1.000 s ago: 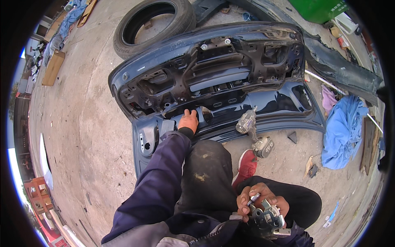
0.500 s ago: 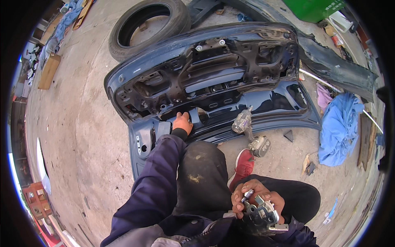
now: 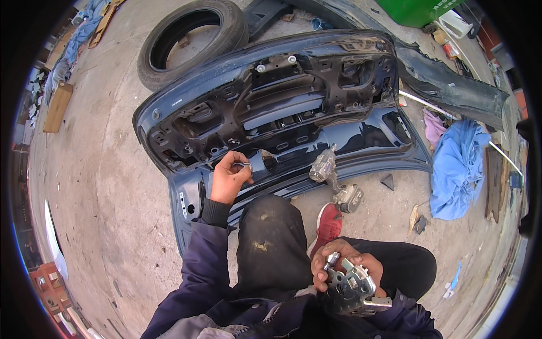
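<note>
A dark blue car trunk lid [image 3: 276, 107] lies inner side up on the ground before me. My left hand [image 3: 228, 178] is over its near left part, thumb and fingers pinched on a small metal piece [image 3: 243, 164], perhaps a bolt; its exact kind is too small to make out. Close to my body, my right hand [image 3: 344, 257] is wrapped round a metal trunk latch [image 3: 353, 288]. A short silver cylindrical piece [image 3: 331, 260], like a socket, also sits between those fingers. A cordless impact wrench [image 3: 332, 172] rests across the lid's near edge, its battery end toward my red shoe [image 3: 327, 226].
Behind the lid lies a tyre [image 3: 195, 45]. A dark bumper piece [image 3: 451, 90] and a blue cloth [image 3: 460, 169] are on the right, with a green bin [image 3: 418, 11] at the far right. A wooden block [image 3: 58, 107] stands at the left.
My left hand has lifted off the lid and drawn back slightly left, now showing a small metal piece in its pinch. My right hand still holds the latch. The view has shifted a little.
</note>
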Motion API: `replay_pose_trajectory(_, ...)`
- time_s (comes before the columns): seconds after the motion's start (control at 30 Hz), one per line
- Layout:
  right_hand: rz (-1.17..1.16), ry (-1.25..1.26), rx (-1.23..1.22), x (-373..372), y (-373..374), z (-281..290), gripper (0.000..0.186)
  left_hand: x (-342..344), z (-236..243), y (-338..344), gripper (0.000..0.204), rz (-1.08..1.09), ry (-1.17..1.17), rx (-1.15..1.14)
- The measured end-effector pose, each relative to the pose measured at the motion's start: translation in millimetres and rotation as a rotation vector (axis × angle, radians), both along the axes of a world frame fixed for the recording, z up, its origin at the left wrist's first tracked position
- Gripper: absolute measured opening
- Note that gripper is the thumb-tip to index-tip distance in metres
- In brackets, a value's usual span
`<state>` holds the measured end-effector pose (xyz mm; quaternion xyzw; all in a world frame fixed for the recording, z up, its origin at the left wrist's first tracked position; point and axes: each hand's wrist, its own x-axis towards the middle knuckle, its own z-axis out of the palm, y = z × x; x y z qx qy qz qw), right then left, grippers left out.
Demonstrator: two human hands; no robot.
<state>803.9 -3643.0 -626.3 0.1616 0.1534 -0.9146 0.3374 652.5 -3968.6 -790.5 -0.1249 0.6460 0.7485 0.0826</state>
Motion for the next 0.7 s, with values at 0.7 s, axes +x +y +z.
replay_pose_trajectory(0.7,0.201,-0.127,-0.009,-11.1,-21.9,12.4,0.046,110.1,219.6,70.4,0.027,-0.498,0.689,-0.176)
